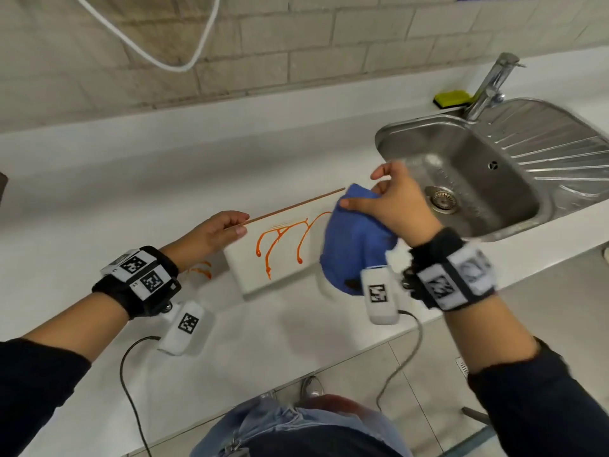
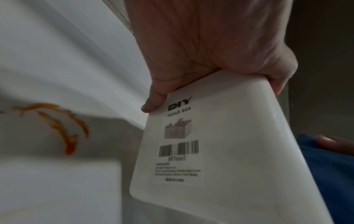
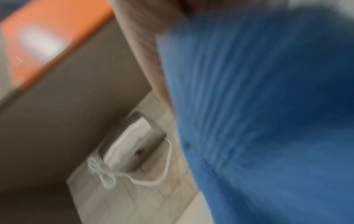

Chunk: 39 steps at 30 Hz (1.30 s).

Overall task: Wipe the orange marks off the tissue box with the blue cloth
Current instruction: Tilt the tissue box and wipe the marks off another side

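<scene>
Your left hand [image 1: 211,237] grips the box [image 1: 280,255] by its far left corner, tilted above the worktop [image 1: 131,179]. Your right hand [image 1: 400,206] clutches the cloth [image 1: 356,239], fingers [image 1: 354,203] curled round it, against the box's right end beside the marks [image 1: 283,242].

Head view is evenly and softly lit, no hard shadows; faint glare is picked up on the stainless steel sink [image 1: 494,173] and its chrome tap [image 1: 491,84]. Straight lines are bent near the edges by the wide lens. Left of that sink, the hanging blue cloth [image 1: 354,245] is smeared by motion. The left wrist view is dimmer, with the printed label on the white plastic tissue box [image 2: 229,151] only half readable and the orange marks [image 2: 67,128] soft. The right wrist view is heavily streaked throughout.
</scene>
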{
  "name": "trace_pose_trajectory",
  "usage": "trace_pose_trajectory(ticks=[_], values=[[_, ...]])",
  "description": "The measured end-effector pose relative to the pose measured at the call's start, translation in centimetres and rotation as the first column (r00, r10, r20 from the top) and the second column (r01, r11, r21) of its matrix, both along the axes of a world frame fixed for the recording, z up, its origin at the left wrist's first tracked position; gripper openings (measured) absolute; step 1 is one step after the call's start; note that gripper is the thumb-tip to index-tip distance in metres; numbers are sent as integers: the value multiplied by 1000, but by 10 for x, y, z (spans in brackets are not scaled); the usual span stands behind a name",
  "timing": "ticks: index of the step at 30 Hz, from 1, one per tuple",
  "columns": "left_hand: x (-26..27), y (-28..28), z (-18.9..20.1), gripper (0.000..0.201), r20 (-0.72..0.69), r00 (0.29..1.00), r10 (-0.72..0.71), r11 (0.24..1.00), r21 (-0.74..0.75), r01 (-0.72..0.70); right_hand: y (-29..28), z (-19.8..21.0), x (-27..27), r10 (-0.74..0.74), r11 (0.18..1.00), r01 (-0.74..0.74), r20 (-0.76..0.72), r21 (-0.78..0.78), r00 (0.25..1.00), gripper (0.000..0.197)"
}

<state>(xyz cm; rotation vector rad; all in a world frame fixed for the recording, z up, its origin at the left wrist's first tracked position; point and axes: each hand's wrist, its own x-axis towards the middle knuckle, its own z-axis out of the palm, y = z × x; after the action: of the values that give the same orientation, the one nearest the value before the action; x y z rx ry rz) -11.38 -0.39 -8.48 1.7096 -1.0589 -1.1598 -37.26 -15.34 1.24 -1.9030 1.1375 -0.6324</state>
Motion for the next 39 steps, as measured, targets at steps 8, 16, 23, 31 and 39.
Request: trace_pose_trajectory(ticks=[8,16,23,31,39], values=[[-3,2,-3,67,-27,1000,-8,1000,-21,7,54,-85,39,61,980,-61,-4,-187,998,66],[-4,2,-6,54,-87,996,-6,999,-53,2,52,-99,37,160,986,-149,187,-73,969,69],[-3,2,-7,40,-125,989,77,996,-42,-83,67,-101,57,517,845,-487,107,-221,849,62],[0,3,-5,48,-73,996,53,997,-48,-57,67,-100,62,793,597,-764,37,-243,608,53],[-2,3,1,44,-91,994,54,998,-29,-57,57,-95,45,869,490,-860,8,-144,494,43]])
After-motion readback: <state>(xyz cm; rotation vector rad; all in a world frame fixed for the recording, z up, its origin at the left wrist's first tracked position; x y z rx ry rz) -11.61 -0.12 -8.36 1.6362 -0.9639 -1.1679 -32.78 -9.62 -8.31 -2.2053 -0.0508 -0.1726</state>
